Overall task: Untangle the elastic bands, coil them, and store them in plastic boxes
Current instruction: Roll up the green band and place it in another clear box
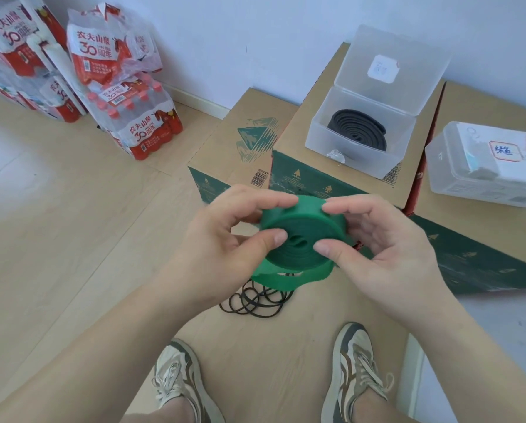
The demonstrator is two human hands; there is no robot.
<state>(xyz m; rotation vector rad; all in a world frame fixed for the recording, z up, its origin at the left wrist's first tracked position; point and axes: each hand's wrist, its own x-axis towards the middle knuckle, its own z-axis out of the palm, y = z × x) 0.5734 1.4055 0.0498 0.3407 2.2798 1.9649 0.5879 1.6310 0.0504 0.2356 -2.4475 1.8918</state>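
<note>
Coiling is the step in hand, as the head view shows it. Both hands hold a green elastic band [301,236] in the air, already wound into a flat roll. The left hand [222,239] pinches the roll from its left side: the curled fingers [273,199] lie on the upper edge and the thumb presses on the face near the centre hole. The right hand [386,248] does the same from the right side, with its fingers [347,206] on top of the roll and its thumb on the lower rim. Just under the fingers a short loose end [286,277] of the green band hangs down, so I judge the winding is nearly finished but not complete.

Below the fingers, on the floor [72,239], lies a heap of thin black bands [255,302], tangled together. Beyond the fingers and a little to the right, an open plastic box [347,160] stands on a cardboard carton [301,123] with a coiled black band [357,129] inside. Farther right of the fingers is a second plastic box [484,166], with its lid on.

The next move, I think, calls for wrapping the last end around the roll with a firm pinch, because the roll may spring open, and then carrying it forward to a box.
</note>
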